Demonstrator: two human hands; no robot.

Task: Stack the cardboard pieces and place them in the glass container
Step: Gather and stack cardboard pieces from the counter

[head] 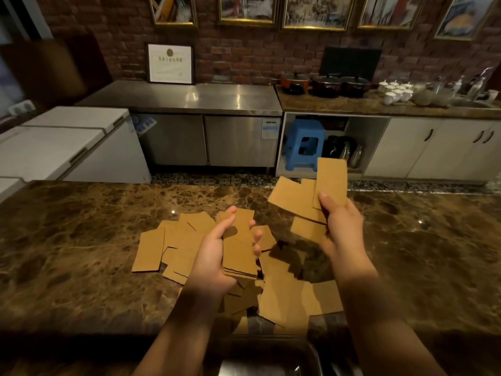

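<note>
Cardboard pieces (189, 248) lie scattered across the centre of a brown marble desk (67, 240). At centre frame the left hand (217, 256) curls its grip around a neat stack (240, 251), likely squaring the edges. Right of centre, the right hand (341, 229) pinches several fanned pieces (306, 196), seemingly ready to add them. No glass container can be clearly made out. A framed certificate (170, 63) at upper left bears writing too blurred to read.
</note>
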